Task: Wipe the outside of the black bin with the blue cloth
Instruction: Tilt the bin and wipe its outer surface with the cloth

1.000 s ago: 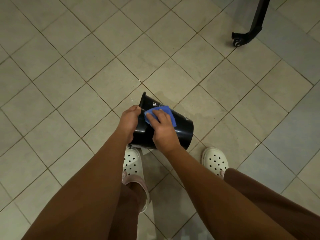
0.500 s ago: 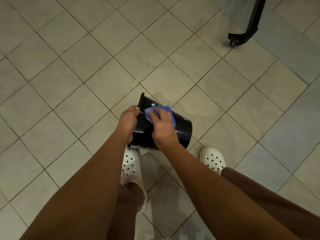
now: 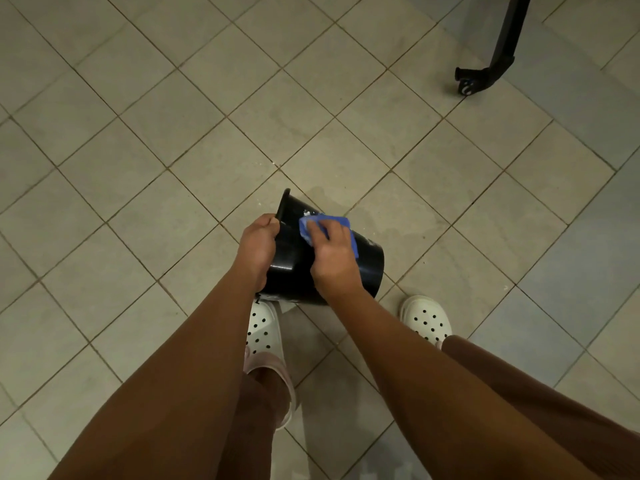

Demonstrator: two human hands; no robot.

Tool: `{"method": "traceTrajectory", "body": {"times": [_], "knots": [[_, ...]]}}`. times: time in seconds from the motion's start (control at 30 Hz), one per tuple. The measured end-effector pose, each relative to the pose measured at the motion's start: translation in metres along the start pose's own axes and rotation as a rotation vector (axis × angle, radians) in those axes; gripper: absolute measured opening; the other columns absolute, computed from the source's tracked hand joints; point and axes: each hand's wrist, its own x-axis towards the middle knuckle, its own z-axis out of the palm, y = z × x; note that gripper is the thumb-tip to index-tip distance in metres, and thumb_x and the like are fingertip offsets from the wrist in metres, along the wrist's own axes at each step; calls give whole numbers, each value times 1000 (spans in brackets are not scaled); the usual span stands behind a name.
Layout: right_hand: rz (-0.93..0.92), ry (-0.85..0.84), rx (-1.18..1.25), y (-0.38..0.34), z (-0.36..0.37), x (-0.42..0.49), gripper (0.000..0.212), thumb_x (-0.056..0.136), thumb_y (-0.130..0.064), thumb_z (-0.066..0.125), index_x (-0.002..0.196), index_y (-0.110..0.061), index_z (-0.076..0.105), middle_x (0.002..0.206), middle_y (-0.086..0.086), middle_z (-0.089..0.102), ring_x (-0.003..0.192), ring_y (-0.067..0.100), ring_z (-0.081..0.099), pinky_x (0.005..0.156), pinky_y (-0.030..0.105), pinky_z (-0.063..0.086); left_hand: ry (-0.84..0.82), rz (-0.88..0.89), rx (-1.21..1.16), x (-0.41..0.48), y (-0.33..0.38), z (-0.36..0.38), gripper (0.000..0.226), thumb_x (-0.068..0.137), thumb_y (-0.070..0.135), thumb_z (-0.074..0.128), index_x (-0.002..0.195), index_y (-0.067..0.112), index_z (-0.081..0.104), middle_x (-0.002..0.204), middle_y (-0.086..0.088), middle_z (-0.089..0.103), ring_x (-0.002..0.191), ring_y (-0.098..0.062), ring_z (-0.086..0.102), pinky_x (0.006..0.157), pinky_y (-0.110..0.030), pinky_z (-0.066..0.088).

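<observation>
While I watch through the head camera, the bin is tipped on its side at the centre of view, just beyond the white shoes, with its mouth toward 10 o'clock. The left hand has its grip curled over the rim. The right hand has a loose grip, its fingers laid over the blue cloth and pressing it to the upper wall. I judge the wiping about midway: white specks remain at 11 o'clock of the cloth, and the hidden underside may be unwiped.
</observation>
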Motion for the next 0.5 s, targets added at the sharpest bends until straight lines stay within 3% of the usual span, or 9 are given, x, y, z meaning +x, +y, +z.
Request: {"method": "traceTrajectory", "body": {"times": [0.07, 0.17, 0.27, 0.37, 0.5], "knots": [[27, 14, -32, -3, 2, -12, 61, 76, 1, 65, 133, -1, 44, 129, 23, 45, 119, 37, 42, 102, 43, 40, 8, 7, 2, 1, 1, 0, 27, 99, 20, 39, 89, 22, 64, 94, -12, 67, 85, -30, 62, 72, -37, 51], [-115, 28, -13, -11, 9, -22, 62, 66, 6, 72, 125, 1, 53, 119, 23, 53, 111, 38, 50, 94, 45, 47, 7, 14, -58, 2, 0, -7, 28, 100, 17, 39, 85, 20, 62, 82, -8, 64, 74, -24, 61, 66, -32, 49], [-195, -18, 26, -3, 2, -8, 62, 68, 6, 70, 127, -4, 52, 126, 21, 50, 118, 37, 45, 97, 46, 45, -31, 6, -129, 1, -4, -16, 24, 100, 18, 39, 93, 17, 62, 90, -12, 67, 78, -27, 65, 69, -35, 54], [-142, 18, 26, 4, 2, -10, 62, 68, 7, 72, 127, -4, 54, 129, 23, 49, 122, 41, 44, 99, 49, 42, -84, -10, -142, 0, -3, -16, 23, 99, 20, 41, 103, 11, 63, 93, -13, 69, 83, -28, 66, 72, -37, 55], [-238, 23, 41, 9, 6, -28, 62, 71, 8, 71, 129, -7, 54, 133, 20, 50, 126, 41, 43, 102, 44, 33, -25, -118, -209, 2, 5, -11, 46, 99, 39, 40, 96, 5, 70, 85, -15, 73, 78, -30, 70, 77, -38, 56]]}}
